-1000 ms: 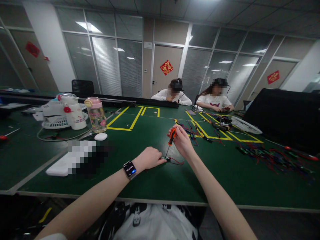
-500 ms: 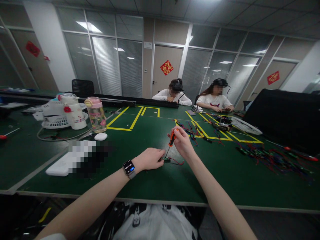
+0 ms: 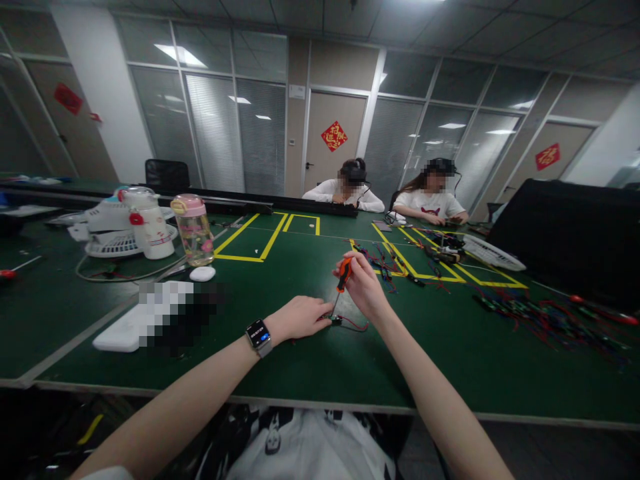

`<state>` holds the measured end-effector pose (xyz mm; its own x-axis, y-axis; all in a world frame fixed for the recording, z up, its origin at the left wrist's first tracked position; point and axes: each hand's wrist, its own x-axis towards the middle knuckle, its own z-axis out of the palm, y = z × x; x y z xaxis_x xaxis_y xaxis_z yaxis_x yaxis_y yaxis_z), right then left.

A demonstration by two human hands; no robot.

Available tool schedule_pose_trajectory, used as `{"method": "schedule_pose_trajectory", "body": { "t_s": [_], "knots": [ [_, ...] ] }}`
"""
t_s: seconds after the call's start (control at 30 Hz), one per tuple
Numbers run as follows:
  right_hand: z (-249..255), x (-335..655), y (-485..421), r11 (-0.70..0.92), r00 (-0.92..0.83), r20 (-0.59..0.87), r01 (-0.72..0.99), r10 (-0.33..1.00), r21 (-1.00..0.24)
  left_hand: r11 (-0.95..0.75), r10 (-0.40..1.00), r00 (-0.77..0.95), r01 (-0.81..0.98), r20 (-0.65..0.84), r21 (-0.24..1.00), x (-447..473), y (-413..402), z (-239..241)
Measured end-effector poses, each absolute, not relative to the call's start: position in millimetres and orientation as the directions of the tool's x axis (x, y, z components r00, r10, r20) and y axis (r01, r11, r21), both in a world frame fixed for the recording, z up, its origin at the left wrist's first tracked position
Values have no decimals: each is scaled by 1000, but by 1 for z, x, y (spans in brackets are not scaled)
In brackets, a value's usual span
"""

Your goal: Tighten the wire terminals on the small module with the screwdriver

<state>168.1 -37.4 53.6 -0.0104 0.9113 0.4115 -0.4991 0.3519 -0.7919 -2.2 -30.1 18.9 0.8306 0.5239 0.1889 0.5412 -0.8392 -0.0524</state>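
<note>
My right hand (image 3: 367, 288) is closed round a small screwdriver (image 3: 343, 275) with an orange and black handle, held nearly upright, its tip down on a small dark part with red wires (image 3: 338, 321) on the green table (image 3: 320, 360). My left hand (image 3: 300, 317), with a watch (image 3: 259, 334) on the wrist, rests on the table with fingers pinched on the left end of that part.
A white bottle (image 3: 149, 224), a pink-lidded clear bottle (image 3: 193, 230) and a white fan (image 3: 113, 233) stand at the far left. Wire bundles (image 3: 545, 313) lie at the right. Two people (image 3: 390, 190) sit across the table. Yellow tape (image 3: 273, 237) marks the top.
My right hand has shifted its grip slightly on the screwdriver handle. My left hand has crept a little to the right along the part. Nothing else has moved.
</note>
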Motion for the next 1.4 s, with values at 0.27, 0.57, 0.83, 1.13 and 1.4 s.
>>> {"method": "schedule_pose_trajectory", "body": {
  "t_s": [0.27, 0.57, 0.83, 1.13, 1.4],
  "knots": [
    [51, 169, -33, 421, 75, 444, -492, 893, -762, -838, 520, 833, 541, 190, -78, -2, -31, 19],
    [51, 170, -35, 394, -23, 466, -497, 884, -773, -830, 536, 825, 554, 179, -69, -2, -33, 23],
    [49, 171, -33, 415, 8, 464, -460, 886, -785, -831, 535, 823, 554, 191, -59, -1, -31, 19],
    [51, 169, -36, 413, -21, 480, -478, 877, -775, -836, 530, 825, 547, 196, -43, -2, -30, 19],
    [51, 170, -34, 424, 15, 469, -455, 883, -783, -834, 521, 829, 545, 204, -85, -1, -31, 18]
  ]
}}
